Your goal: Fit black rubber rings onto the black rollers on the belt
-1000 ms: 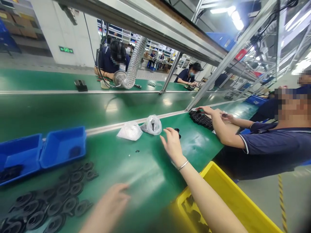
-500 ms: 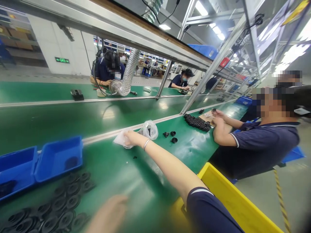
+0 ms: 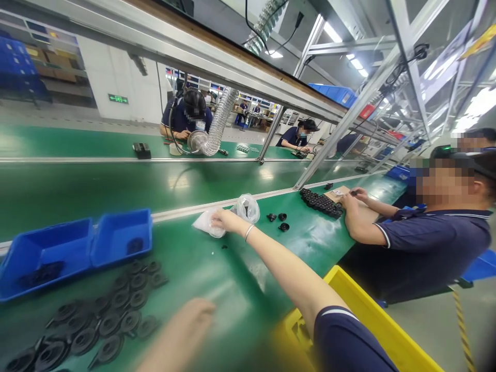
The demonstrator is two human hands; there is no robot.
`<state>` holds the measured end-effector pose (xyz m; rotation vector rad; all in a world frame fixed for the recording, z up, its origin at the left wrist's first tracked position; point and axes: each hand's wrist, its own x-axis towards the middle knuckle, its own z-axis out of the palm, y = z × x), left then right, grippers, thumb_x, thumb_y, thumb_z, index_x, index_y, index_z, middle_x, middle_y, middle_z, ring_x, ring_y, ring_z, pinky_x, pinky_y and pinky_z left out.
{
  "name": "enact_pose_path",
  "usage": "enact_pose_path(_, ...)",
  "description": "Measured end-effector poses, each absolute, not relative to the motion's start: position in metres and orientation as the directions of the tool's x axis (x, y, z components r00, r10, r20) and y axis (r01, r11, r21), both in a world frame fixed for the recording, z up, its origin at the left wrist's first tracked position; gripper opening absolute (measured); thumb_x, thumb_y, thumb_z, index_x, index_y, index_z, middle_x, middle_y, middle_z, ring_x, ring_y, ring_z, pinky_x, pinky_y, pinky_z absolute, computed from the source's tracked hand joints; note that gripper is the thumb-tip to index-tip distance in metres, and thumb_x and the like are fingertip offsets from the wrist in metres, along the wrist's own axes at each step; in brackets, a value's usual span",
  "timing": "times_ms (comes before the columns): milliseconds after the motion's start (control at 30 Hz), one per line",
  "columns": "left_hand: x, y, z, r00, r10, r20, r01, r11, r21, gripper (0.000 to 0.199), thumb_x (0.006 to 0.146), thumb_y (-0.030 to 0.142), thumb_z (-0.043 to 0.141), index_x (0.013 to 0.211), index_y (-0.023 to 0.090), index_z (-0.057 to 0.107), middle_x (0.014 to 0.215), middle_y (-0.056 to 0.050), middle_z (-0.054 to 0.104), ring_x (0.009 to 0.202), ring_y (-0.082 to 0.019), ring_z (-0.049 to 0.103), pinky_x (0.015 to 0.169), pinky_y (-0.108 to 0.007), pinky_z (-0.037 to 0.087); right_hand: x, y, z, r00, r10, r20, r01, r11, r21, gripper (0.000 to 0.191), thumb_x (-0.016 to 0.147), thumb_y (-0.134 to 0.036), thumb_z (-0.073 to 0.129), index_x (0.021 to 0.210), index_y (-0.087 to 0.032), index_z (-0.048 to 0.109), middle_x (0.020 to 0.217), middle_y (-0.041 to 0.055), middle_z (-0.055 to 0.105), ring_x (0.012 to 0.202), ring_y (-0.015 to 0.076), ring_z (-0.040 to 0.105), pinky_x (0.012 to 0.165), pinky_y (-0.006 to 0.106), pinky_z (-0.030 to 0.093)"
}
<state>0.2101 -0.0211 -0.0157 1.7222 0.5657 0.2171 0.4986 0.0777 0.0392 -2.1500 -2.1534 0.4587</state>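
Observation:
My right hand [image 3: 225, 220] reaches forward to a clear plastic bag of white contents [image 3: 206, 221]. Its fingers are curled and partly hidden in the bag's opening; what they pinch cannot be made out. Beside the wrist stands another clear bag [image 3: 248, 207] with something dark inside. Low in the view, my left hand [image 3: 189, 328] hovers over the green table [image 3: 232, 305], smeared by motion, its fingers unclear. To its left lie several black round parts with short stems [image 3: 110, 320]. A tiny white piece [image 3: 212, 253] and a small black piece [image 3: 224, 247] rest between the hands.
Two blue bins [image 3: 50, 248] at left contain some black parts. Black pieces [image 3: 284, 227] lie right of the bags. A yellow crate [image 3: 372, 310] stands at my right arm. A co-worker [image 3: 430, 243] sits at right by black parts [image 3: 320, 204]. A metal frame [image 3: 310, 155] crosses ahead.
The view has shifted left, so everything sits further right and slightly lower. My right hand stays at the bag; my left hand remains low over the table, near the black parts.

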Motion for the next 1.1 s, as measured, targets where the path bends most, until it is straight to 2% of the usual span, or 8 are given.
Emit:
enact_pose_path(167,0.209,-0.02,-0.017,0.874,0.463,-0.148,0.244,-0.155,0.957,0.026,0.091,0.029,0.046,0.106,0.02,0.065,0.111,-0.012,0.063,0.105,-0.024,0.064,0.095,-0.037,0.052,0.5,0.068,0.043,0.062,0.997,-0.051,0.934,-0.076,-0.348,0.033,0.094,-0.034,0.059,0.122,-0.016,0.057,0.121,0.0089,0.06,0.102,0.0217,0.063,0.085,0.042,0.055)
enact_pose_path(300,0.207,-0.021,-0.012,0.876,0.464,-0.129,0.224,-0.155,0.962,0.029,0.092,0.027,0.041,0.112,0.02,0.061,0.116,-0.013,0.062,0.105,-0.023,0.065,0.095,-0.036,0.053,0.488,0.039,0.047,0.112,0.991,0.072,0.91,-0.073,-0.408,0.027,0.101,-0.03,0.045,0.102,-0.011,0.064,0.087,0.0048,0.067,0.077,0.0164,0.064,0.071,0.03,0.053)
enact_pose_path(400,0.206,-0.023,-0.013,0.867,0.495,-0.054,0.218,-0.28,0.935,0.036,0.091,0.023,0.042,0.125,0.02,0.055,0.131,-0.015,0.056,0.12,-0.025,0.059,0.104,-0.04,0.048,0.466,0.008,0.033,0.08,0.985,0.15,0.903,-0.008,-0.429,0.022,0.1,-0.026,0.046,0.094,-0.013,0.063,0.081,0.0031,0.065,0.074,0.0144,0.061,0.07,0.025,0.049)
enact_pose_path(567,0.211,-0.031,-0.036,0.775,0.609,0.168,0.352,-0.637,0.686,0.064,0.089,0.021,0.047,0.149,0.017,0.026,0.156,-0.019,0.03,0.145,-0.033,0.029,0.114,-0.054,0.034,0.426,-0.032,-0.008,-0.049,0.975,0.219,0.911,0.134,-0.39,0.015,0.099,-0.018,0.046,0.097,-0.017,0.061,0.094,0.0066,0.06,0.084,0.0167,0.058,0.078,0.029,0.05)
enact_pose_path(733,0.236,-0.031,-0.057,0.721,0.601,0.345,0.445,-0.784,0.433,0.088,0.083,0.029,0.058,0.153,0.011,0.008,0.157,-0.024,0.025,0.147,-0.039,0.018,0.113,-0.06,0.031,0.414,-0.043,-0.014,-0.149,0.953,0.263,0.919,0.232,-0.319,0.021,0.1,-0.019,0.042,0.114,-0.016,0.058,0.107,0.0125,0.059,0.097,0.0236,0.054,0.087,0.04,0.05)
enact_pose_path(800,0.25,-0.026,-0.059,0.691,0.626,0.362,0.496,-0.775,0.393,0.091,0.083,0.034,0.06,0.152,0.007,0.008,0.156,-0.027,0.026,0.146,-0.04,0.019,0.113,-0.06,0.031,0.417,-0.045,-0.007,-0.179,0.943,0.279,0.913,0.265,-0.311,0.023,0.098,-0.022,0.046,0.119,-0.016,0.056,0.112,0.0137,0.058,0.101,0.0248,0.054,0.091,0.043,0.049)
enact_pose_path(900,0.272,-0.018,-0.058,0.654,0.666,0.36,0.552,-0.745,0.374,0.092,0.082,0.04,0.062,0.15,0.003,0.014,0.154,-0.03,0.028,0.146,-0.04,0.021,0.114,-0.06,0.028,0.427,-0.047,0.002,-0.185,0.923,0.338,0.873,0.312,-0.376,0.024,0.096,-0.023,0.052,0.119,-0.017,0.057,0.115,0.0133,0.059,0.105,0.0244,0.055,0.094,0.042,0.05)
enact_pose_path(1100,0.298,-0.009,-0.05,0.647,0.679,0.348,0.603,-0.734,0.311,0.082,0.086,0.048,0.058,0.145,-0.001,0.03,0.152,-0.031,0.032,0.144,-0.041,0.027,0.114,-0.06,0.026,0.46,-0.043,0.007,0.012,0.902,0.432,0.839,0.226,-0.495,0.017,0.097,-0.021,0.048,0.101,-0.02,0.064,0.1,0.0078,0.066,0.096,0.0184,0.062,0.088,0.033,0.052)
